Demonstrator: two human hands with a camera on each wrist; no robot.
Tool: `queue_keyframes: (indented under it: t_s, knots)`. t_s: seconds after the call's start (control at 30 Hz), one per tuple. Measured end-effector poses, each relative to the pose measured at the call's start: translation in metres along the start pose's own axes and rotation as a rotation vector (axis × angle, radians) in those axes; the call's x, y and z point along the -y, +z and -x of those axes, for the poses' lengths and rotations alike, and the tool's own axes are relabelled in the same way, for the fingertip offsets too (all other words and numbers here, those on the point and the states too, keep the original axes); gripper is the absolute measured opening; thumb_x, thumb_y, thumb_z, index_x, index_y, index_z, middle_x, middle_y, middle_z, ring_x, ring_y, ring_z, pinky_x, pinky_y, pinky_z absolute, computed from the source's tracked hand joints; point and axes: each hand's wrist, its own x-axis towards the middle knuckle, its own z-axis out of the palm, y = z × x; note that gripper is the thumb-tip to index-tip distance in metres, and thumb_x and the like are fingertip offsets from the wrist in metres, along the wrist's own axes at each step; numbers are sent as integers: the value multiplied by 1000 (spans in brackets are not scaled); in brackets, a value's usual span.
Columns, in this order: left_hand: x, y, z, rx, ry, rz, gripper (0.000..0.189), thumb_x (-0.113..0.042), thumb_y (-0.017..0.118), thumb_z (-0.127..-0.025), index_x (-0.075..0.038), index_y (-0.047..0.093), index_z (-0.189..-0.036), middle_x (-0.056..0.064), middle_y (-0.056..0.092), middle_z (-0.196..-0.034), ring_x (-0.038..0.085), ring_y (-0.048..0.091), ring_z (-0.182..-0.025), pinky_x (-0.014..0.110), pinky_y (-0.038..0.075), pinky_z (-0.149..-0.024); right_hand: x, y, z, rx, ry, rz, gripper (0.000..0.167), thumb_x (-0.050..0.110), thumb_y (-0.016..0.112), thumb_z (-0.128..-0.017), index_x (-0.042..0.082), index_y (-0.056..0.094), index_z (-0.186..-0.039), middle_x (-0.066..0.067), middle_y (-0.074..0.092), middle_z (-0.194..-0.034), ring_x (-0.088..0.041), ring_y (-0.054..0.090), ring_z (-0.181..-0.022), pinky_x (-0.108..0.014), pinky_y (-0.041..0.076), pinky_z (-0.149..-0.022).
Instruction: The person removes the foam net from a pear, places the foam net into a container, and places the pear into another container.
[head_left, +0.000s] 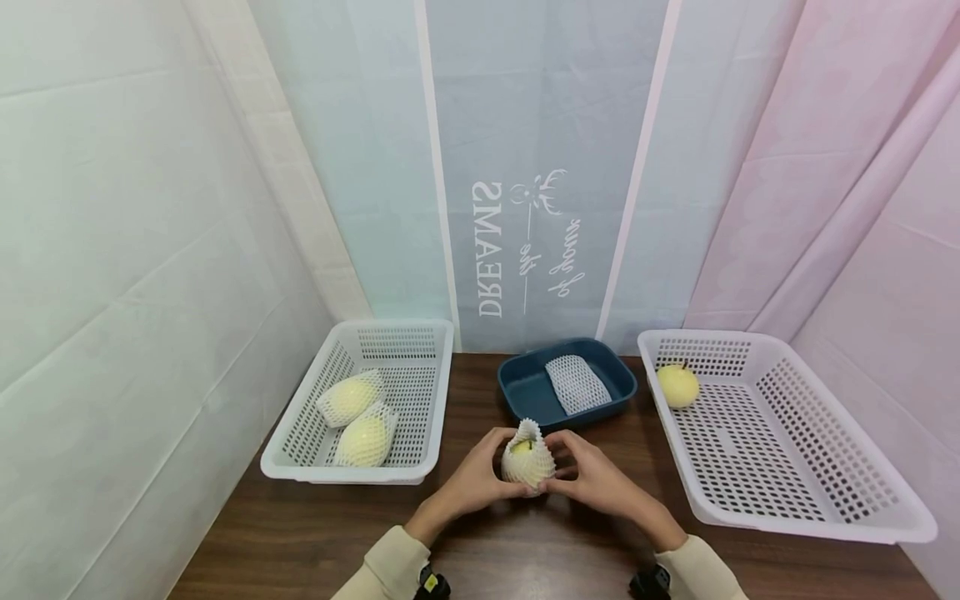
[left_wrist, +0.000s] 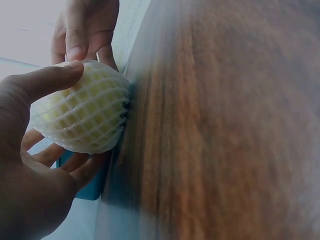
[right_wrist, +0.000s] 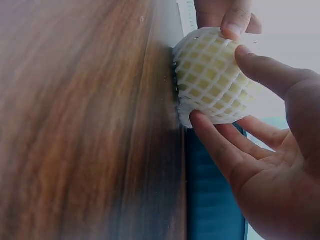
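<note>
The left grip point(head_left: 477, 477) and the right grip point(head_left: 598, 478) are half closed, holding one netted fruit point(head_left: 528, 472) from both sides; it rests on the desk point(head_left: 525, 550) between them. Just beyond them lies a blue tray point(head_left: 529, 390).

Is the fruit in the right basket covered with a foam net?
No, the yellow fruit in the right basket shows bare skin.

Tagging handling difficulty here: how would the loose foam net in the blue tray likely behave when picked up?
The foam net is probably light, given its open mesh. It's likely floppy, since a similar net hugs the held fruit. It seems unlikely to roll, lying flattened in the blue tray.
</note>
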Motion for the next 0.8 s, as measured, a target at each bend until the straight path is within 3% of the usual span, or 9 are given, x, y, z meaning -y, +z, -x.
queue_keyframes:
  t_s: [0.23,0.5,0.8]
  knots:
    - [1,0,0,22,-26,17,81,-35,93,-83,-22,51,-150,-1,55,-146,17,57,-132,38,49,-112,-4,-1,-1,-1,-2,94,60,28,86,-93,3,54,-138,-19,65,-133,-35,70,-114,-44,62,-89]
    - [3,-1,0,64,-73,-3,83,-33,94,-83,-22,48,-151,1,52,-148,19,54,-135,41,47,-114,-10,0,-1,19,-28,92,63,25,86,-92,1,53,-139,-22,64,-135,-36,73,-110,-42,63,-89]
    - [5,0,1,96,-74,-16,86,-33,94,-83,-21,44,-152,0,52,-148,16,55,-133,38,47,-113,-16,2,0,31,-1,151,66,29,89,-89,4,53,-139,-18,65,-135,-21,73,-101,-34,61,-82]
